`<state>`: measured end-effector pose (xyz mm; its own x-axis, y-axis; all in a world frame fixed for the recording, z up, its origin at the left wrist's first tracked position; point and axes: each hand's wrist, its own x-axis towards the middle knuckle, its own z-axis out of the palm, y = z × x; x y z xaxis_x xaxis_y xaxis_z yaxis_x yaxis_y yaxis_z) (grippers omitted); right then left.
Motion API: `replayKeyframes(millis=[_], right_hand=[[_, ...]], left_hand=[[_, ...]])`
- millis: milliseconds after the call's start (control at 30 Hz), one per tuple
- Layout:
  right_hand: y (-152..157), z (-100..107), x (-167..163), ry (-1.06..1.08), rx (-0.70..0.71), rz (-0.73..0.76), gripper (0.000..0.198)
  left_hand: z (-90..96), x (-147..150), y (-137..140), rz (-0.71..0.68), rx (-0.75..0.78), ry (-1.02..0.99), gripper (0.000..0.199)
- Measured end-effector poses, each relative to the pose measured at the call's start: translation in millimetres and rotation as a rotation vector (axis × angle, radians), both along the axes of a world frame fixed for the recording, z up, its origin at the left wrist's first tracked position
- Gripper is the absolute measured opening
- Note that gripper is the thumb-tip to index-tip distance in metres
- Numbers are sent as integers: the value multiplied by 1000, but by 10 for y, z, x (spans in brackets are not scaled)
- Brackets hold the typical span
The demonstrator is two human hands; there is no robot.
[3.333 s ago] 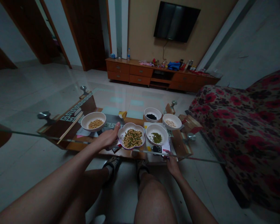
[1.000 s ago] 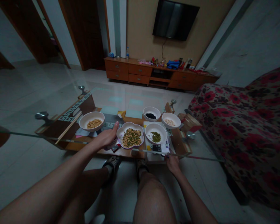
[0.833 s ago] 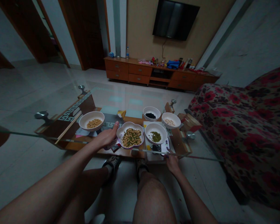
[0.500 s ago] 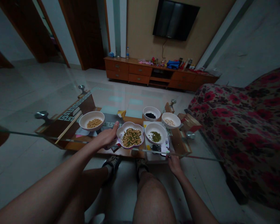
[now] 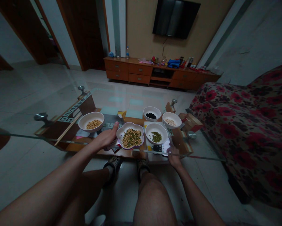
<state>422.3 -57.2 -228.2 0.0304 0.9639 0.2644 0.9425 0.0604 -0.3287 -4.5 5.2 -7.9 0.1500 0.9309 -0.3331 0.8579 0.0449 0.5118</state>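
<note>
A white flower-shaped bowl [image 5: 131,138] of mixed yellow and green beans sits near the front of the glass table [image 5: 37,137]. My left hand [image 5: 106,138] grips its left rim, thumb lying along the edge. Just right of it stands a round white bowl [image 5: 156,133] with a few green beans. A phone [image 5: 164,146] with a lit screen lies in front of that bowl. My right hand [image 5: 173,157] is at the table's near edge, fingers apart, fingertips touching the phone.
Three more white bowls stand on the table: soybeans [image 5: 91,121] at the left, black beans [image 5: 151,113] at the back, pale beans [image 5: 171,120] at the right. A pair of chopsticks [image 5: 66,129] lies far left. A floral sofa [image 5: 237,125] stands close on the right. My knees are below the table edge.
My right hand has crept slightly forward along the near edge onto the phone. My left hand stays on the flower-shaped bowl. The bowls have not moved.
</note>
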Motion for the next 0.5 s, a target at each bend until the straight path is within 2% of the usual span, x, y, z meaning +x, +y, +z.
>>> replayKeyframes(millis=[233,367,500], right_hand=[[279,131,-145,6,-208,-137,21],[267,129,-133,21,-184,-161,23],[104,84,-27,135,-31,-69,24]], left_hand=[[56,15,-28,19,4,6,98],[59,18,-27,25,-16,-10,96],[59,23,-22,22,-15,0,97]])
